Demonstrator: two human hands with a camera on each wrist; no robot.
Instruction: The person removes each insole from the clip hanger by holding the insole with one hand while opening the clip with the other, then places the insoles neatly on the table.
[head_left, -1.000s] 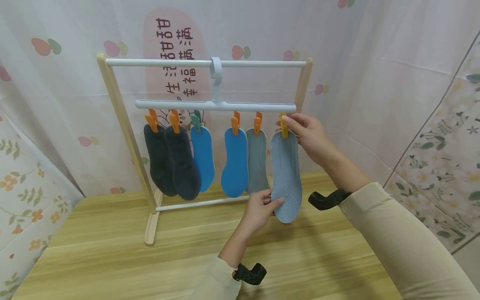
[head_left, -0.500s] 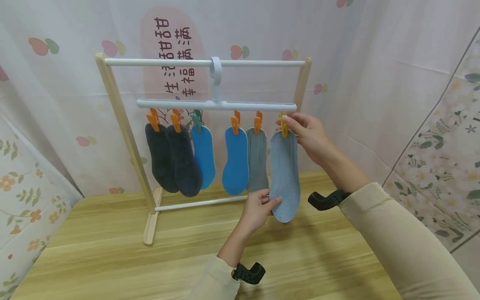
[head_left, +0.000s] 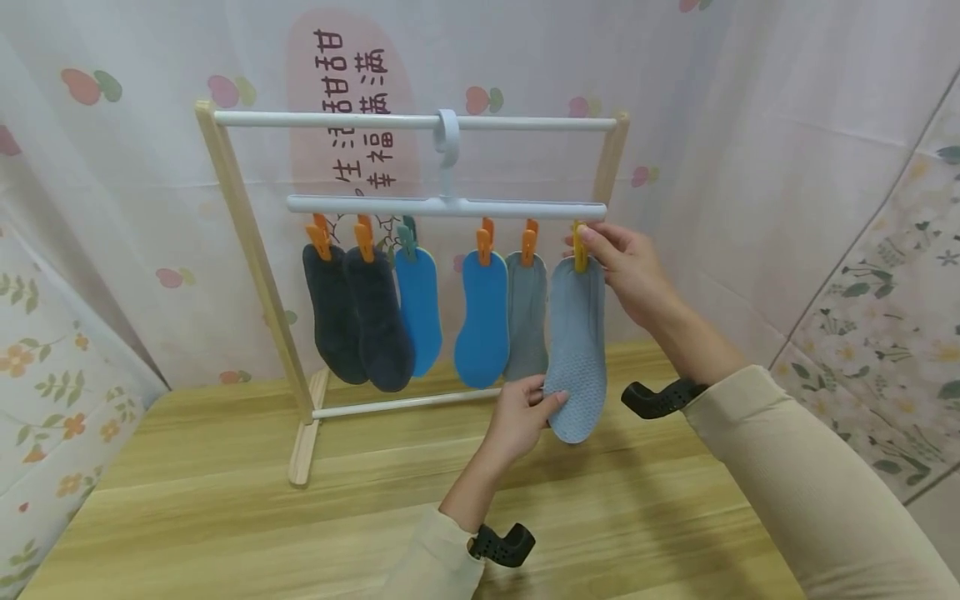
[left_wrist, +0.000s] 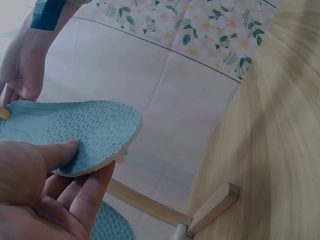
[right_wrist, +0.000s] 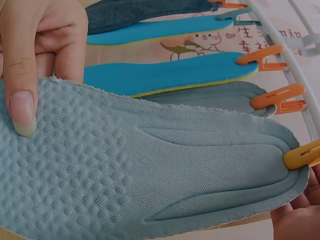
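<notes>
A grey-blue insole with a dimpled front hangs at the right end of a white hanger. My left hand pinches its lower left edge, thumb on the face and fingers behind, as the left wrist view shows. At its top my right hand pinches a yellow clothespin, which grips the insole's heel end. To the left hang a second grey insole, two blue insoles, the nearer blue insole among them, and two dark fuzzy insoles, including the front dark insole.
The hanger's hook sits on the top bar of a wooden rack. Orange clothespins and a teal clothespin hold the other insoles. Underneath is a wood-grain table, with printed curtains behind and at the sides.
The hanger and its insoles have shifted slightly right along the rack's bar, and my right hand has moved right with them. Both hands keep the same hold.
</notes>
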